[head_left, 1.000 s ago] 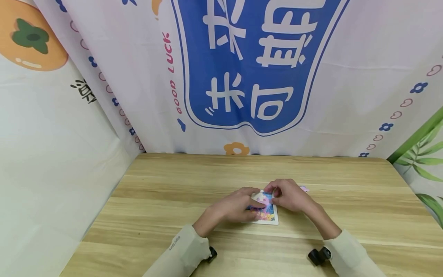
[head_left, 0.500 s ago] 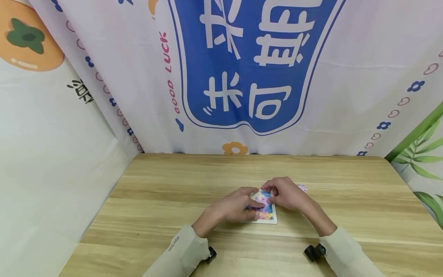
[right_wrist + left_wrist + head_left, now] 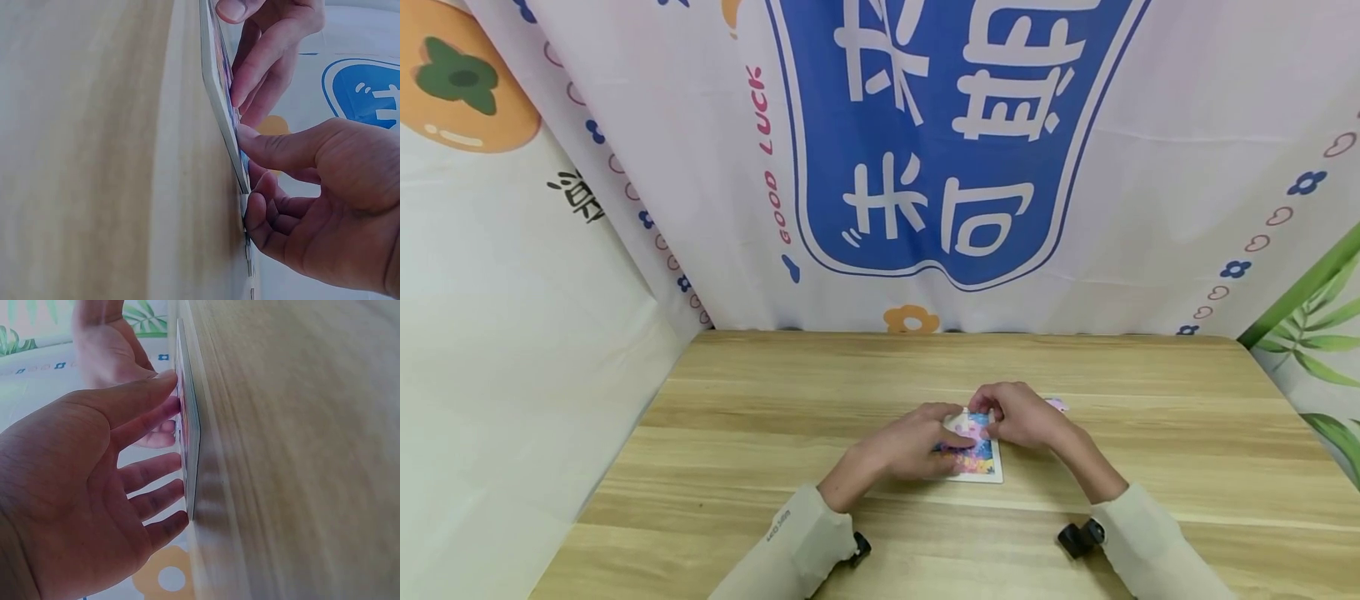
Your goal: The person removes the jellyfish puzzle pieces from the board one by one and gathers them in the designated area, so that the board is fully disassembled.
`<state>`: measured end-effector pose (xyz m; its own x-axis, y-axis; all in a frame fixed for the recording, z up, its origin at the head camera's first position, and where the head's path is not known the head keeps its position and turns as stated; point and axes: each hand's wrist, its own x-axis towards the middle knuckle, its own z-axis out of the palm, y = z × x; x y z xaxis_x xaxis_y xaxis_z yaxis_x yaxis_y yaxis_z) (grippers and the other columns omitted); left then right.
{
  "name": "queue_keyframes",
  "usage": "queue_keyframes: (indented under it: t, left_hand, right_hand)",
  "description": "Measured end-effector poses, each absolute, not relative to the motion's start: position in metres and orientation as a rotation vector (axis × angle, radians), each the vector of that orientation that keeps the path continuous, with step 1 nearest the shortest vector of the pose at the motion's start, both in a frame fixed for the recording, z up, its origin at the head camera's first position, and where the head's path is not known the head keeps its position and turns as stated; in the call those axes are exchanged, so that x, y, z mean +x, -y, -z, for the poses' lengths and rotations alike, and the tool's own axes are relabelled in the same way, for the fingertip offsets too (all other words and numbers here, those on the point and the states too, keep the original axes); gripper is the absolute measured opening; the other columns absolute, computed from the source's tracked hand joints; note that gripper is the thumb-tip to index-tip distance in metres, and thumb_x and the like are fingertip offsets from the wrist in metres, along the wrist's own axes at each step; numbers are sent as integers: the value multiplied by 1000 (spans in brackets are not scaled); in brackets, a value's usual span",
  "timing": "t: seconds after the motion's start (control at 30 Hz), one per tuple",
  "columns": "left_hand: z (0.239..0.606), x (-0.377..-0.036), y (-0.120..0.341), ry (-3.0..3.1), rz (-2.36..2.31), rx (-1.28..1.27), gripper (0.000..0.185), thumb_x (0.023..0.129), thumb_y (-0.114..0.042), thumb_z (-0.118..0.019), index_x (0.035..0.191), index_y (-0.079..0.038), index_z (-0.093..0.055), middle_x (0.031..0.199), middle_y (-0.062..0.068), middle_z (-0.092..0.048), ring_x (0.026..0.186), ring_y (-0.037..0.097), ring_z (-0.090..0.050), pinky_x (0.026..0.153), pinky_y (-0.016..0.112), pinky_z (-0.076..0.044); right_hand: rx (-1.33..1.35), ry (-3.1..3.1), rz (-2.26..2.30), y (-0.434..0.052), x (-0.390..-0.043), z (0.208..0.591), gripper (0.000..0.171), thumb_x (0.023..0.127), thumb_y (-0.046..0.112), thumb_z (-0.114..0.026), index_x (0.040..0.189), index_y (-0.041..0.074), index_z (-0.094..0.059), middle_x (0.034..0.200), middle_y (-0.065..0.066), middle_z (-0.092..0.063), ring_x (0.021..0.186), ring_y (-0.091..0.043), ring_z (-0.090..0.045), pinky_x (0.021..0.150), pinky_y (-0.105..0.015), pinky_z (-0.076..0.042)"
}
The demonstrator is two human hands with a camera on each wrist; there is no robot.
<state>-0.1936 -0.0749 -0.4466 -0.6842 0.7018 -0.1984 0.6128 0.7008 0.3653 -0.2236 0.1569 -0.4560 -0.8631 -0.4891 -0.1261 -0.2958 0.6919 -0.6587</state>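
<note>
Both hands are on a small colourful puzzle board (image 3: 981, 457) lying flat on the wooden table (image 3: 737, 433), about midway between the left and right edges and a bit closer to the near edge than the far one.

The left hand (image 3: 917, 448) is pretty much open: fingers straight and spread, tips pressing down on the left part of the board. The left wrist view shows it well, with the fingers (image 3: 153, 472) laid against the board's (image 3: 189, 444) face and nothing curled round anything.

The right hand (image 3: 1018, 419) is at the board's far right corner with the fingers bent. In the right wrist view the thumb (image 3: 281, 149) presses on the picture side of the board (image 3: 220, 94) and the curled fingers (image 3: 259, 215) sit at its edge, so it looks like it's pinching something there. Can't make out whether that's a loose piece or just the board's rim.

The board is a rectangle with its long axis running roughly from near edge to far edge of the table, picture side up, white border showing at the near end.

There's also a small pinkish piece (image 3: 1057, 405) on the table just beyond the right hand.
</note>
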Motion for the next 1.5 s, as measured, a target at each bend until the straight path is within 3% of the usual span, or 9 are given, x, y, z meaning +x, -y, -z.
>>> queue_keyframes:
  t: [0.83,1.0,1.5]
  left_hand:
    - [446,-194,75,-2578,-406,1030,44,104,-35,-73,147,-29,-66,173,10,-38,161,27,-36,132,46,-35]
    - [447,-194,76,-2575,-413,1040,44,104,-34,-73,147,-28,-67,173,11,-39,161,27,-36,131,45,-36]
    - [447,-194,76,-2575,-406,1046,43,104,-33,-73,147,-28,-67,173,11,-40,161,27,-37,131,46,-37]
  right_hand:
    - [-634,-2665,994,-159,-219,453,26,87,2,-85,109,13,-78,94,0,-71,83,-14,-57,74,-25,-49]
    - [-652,-2669,1002,-160,-219,450,22,91,1,-81,108,15,-79,92,1,-70,83,-14,-57,74,-27,-50]
    - [-644,-2686,951,-161,-218,448,21,99,2,-71,112,16,-80,106,-2,-78,91,-14,-63,84,-35,-55]
